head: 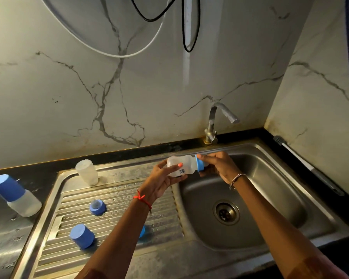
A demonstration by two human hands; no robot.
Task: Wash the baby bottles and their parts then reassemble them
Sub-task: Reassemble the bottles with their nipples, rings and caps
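Note:
A clear baby bottle lies sideways in the air above the sink's left rim. My left hand grips its body. My right hand closes around its blue collar at the right end. On the draining board stand an upside-down clear bottle body, a blue collar with a clear teat and a blue cap. Another blue part peeks out from behind my left forearm. A capped bottle stands on the dark counter at far left.
The steel sink basin with its drain lies under my right arm. A tap rises at the back, with no water running. A long-handled brush leans along the right wall. Cables hang on the marble wall above.

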